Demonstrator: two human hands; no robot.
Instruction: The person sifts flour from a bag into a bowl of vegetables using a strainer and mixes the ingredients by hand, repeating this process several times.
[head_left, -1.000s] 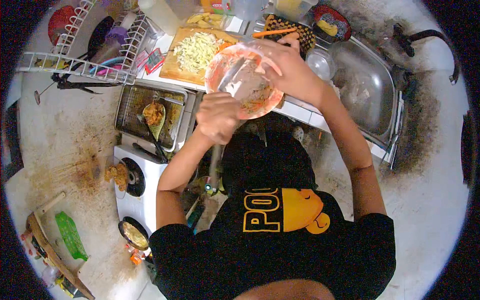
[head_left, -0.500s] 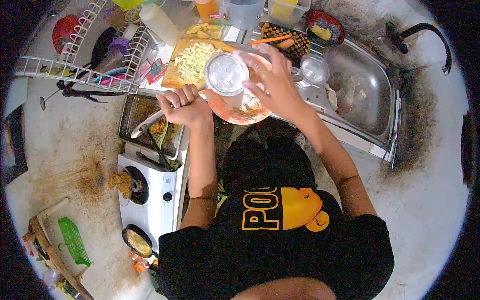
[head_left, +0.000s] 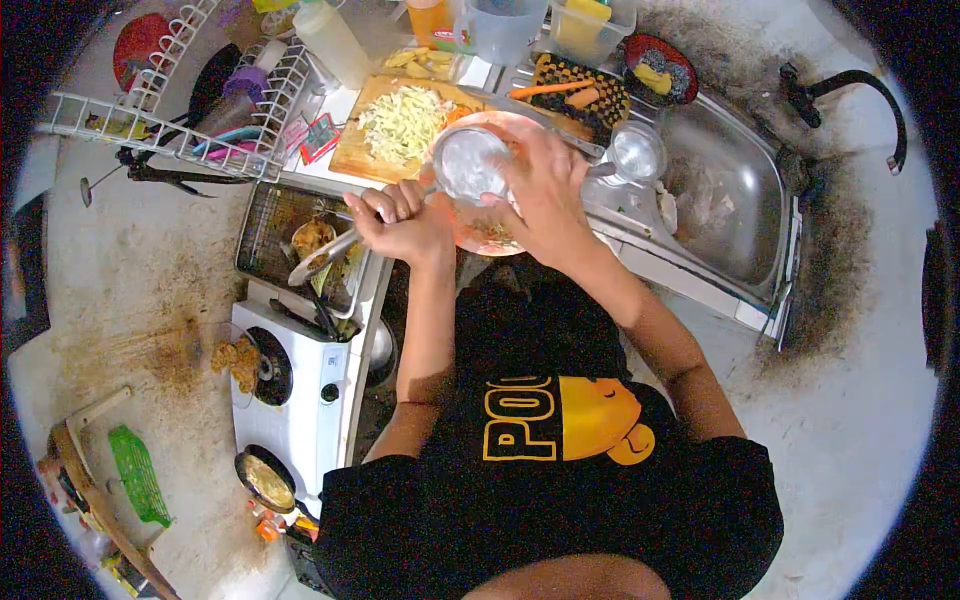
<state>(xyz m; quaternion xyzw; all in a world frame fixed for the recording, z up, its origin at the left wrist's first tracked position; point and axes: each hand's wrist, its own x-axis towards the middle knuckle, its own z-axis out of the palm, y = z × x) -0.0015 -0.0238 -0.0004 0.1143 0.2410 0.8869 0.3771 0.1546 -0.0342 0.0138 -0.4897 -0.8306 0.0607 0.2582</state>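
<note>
My left hand (head_left: 408, 228) is closed around the long handle of a round sieve (head_left: 468, 166), whose grey end sticks out to the lower left. The sieve looks whitish inside and is held above an orange-patterned bowl (head_left: 485, 238), partly hiding it. At the sieve's right rim is my right hand (head_left: 548, 195), fingers apart and somewhat blurred; whether they touch the rim is hard to tell. Just beyond lies a wooden cutting board (head_left: 352, 152) with chopped pale vegetable (head_left: 402, 120) on it.
A metal sink (head_left: 735, 170) with a black faucet (head_left: 850, 80) is on the right, a steel cup (head_left: 635, 150) beside it. Carrots (head_left: 548, 90) rest on a black patterned rack. To the left are a wire dish rack (head_left: 160, 145), a frying basket (head_left: 265, 225) and a white stove (head_left: 300, 420).
My left hand and the sieve have shifted slightly right and toward me. My right hand has come lower, near the sieve's right rim. The whole view has moved a little.
</note>
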